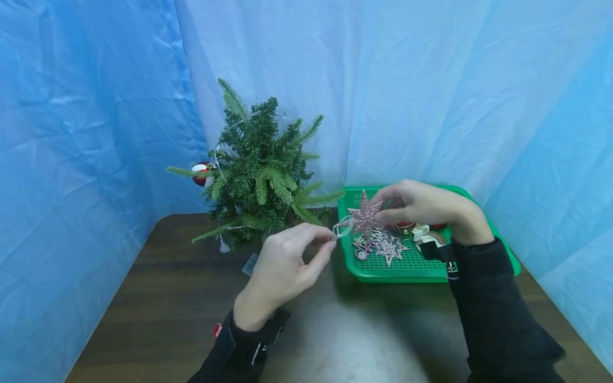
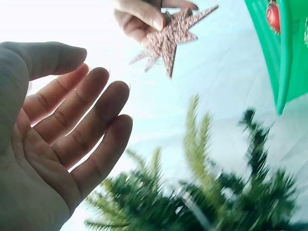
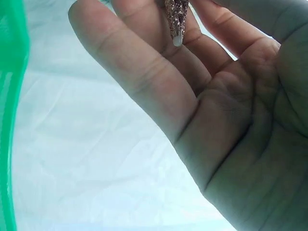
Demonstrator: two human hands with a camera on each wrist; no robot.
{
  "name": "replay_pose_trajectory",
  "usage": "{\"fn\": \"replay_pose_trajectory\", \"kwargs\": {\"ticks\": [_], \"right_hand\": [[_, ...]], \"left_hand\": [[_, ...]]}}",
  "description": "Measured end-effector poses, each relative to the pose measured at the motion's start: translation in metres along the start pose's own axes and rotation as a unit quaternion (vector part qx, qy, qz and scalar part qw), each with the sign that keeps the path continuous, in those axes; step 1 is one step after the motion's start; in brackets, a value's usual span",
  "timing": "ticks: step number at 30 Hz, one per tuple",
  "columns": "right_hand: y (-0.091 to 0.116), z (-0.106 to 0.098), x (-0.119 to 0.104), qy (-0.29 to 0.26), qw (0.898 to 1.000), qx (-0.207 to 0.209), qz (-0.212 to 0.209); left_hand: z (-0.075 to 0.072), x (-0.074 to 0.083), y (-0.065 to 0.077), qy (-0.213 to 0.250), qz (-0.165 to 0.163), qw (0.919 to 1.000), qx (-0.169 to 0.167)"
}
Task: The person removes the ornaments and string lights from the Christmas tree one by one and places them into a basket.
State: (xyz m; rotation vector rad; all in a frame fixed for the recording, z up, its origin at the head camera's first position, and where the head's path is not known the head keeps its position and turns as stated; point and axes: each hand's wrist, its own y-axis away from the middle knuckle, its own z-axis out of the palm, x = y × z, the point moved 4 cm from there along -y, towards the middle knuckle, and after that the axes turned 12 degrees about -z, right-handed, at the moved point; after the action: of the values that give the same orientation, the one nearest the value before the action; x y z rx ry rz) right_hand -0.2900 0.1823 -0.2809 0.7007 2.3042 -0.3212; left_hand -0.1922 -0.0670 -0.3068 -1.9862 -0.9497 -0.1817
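Observation:
A glittery pink star (image 1: 365, 214) is pinched between the thumb and fingers of my right hand (image 1: 421, 205), above the left part of the green basket (image 1: 383, 275). A thin translucent loop (image 1: 343, 227) extends from the star's left side. My left hand (image 1: 292, 260) has thumb and index fingertips together at the near end of this loop, pinching it; its other fingers are loosely bent in the left wrist view. In the right wrist view, one glittery point of the star (image 3: 177, 24) shows among the fingers.
A small artificial Christmas tree (image 1: 263, 170) stands left of the basket, with a red and white ornament (image 1: 203, 173) on its left side. Glittery star ornaments (image 1: 390, 249) and other decorations lie in the basket. Blue curtains (image 1: 407, 96) surround the dark wooden table (image 1: 167, 298).

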Motion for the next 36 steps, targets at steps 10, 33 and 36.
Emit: {"fn": "replay_pose_trajectory", "kwargs": {"ticks": [10,33,36], "right_hand": [[0.002,-0.013,0.047,-0.048,0.995,-0.036,0.083],[0.021,-0.007,0.133,-0.043,0.954,-0.153,0.254],[0.024,-0.003,0.138,-0.058,0.947,-0.158,0.273]], "left_hand": [[0.048,0.0,0.003,-0.041,0.013,0.9983,-0.039],[0.107,-0.012,0.022,-0.121,0.035,0.9864,-0.105],[0.108,-0.016,0.023,-0.126,0.033,0.9857,-0.106]]}}
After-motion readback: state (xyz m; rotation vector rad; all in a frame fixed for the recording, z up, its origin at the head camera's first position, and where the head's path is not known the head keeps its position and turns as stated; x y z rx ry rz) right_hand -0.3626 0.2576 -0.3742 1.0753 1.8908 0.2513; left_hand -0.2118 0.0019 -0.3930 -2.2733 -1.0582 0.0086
